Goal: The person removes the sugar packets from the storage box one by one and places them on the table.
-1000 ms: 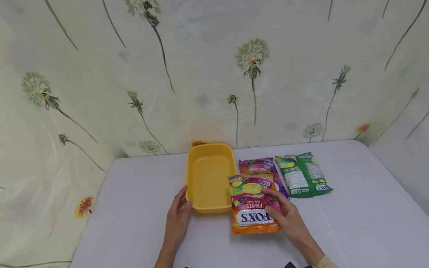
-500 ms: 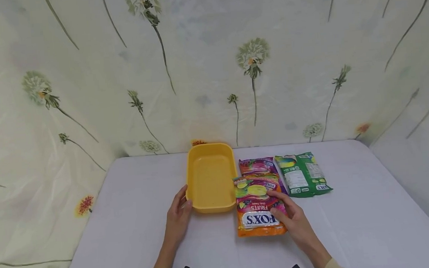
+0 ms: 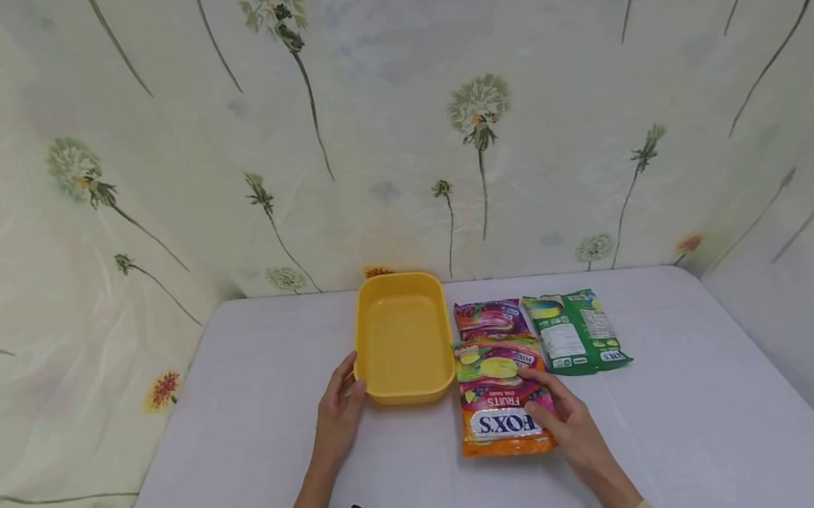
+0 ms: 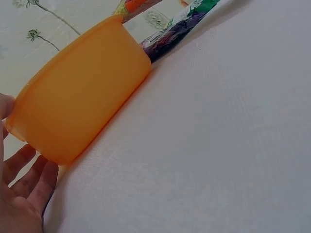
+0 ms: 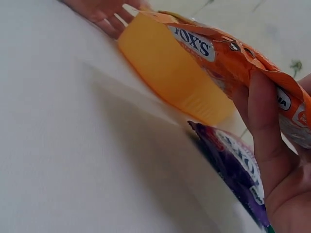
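Observation:
My right hand (image 3: 577,430) grips the right side of an orange and magenta bag of Fox's fruit candy (image 3: 503,400), thumb on top and other fingers underneath. In the right wrist view this bag (image 5: 226,60) hangs above the table. My left hand (image 3: 339,406) holds the near left corner of a rectangular yellow plastic tub (image 3: 406,398), which has nothing in it. The left wrist view has several fingertips against the outer wall of the tub (image 4: 82,92). Partly hidden behind the held bag lies a purple Fox's candy bag (image 3: 491,317).
To the right of the purple bag lies a green candy bag (image 3: 576,333). Everything stands on a table with a white cloth (image 3: 260,372). A wall covering with a dandelion print (image 3: 385,131) rises behind the table's back edge.
My right hand has drawn the orange candy bag to the right and slightly nearer, away from over the tub's rim. The left hand and the tub have stayed in place.

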{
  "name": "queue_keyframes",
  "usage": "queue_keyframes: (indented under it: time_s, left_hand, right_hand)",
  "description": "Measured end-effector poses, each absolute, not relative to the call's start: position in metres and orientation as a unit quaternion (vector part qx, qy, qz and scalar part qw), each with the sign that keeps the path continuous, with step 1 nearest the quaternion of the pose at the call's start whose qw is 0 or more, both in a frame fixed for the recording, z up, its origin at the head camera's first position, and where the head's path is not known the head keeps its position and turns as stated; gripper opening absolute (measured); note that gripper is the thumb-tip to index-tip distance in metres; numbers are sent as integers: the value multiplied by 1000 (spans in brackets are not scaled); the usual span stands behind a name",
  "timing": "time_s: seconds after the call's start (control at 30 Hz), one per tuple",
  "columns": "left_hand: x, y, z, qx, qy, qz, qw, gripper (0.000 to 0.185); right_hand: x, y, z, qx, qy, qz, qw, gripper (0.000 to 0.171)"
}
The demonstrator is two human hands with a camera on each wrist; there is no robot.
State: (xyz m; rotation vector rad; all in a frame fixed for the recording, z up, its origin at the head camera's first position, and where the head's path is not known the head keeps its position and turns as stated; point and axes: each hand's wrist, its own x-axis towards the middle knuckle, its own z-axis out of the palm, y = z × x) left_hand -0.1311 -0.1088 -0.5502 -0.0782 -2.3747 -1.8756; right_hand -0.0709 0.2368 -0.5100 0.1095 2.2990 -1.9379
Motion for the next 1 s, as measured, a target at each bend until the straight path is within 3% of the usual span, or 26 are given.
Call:
queue_keyframes:
  time_s: [1.0]
  left_hand:
    - [-131, -109, -550, -26, -785, -617, 60, 46]
  right_hand:
    - [-51, 257, -532, 116, 766, -615, 146, 59]
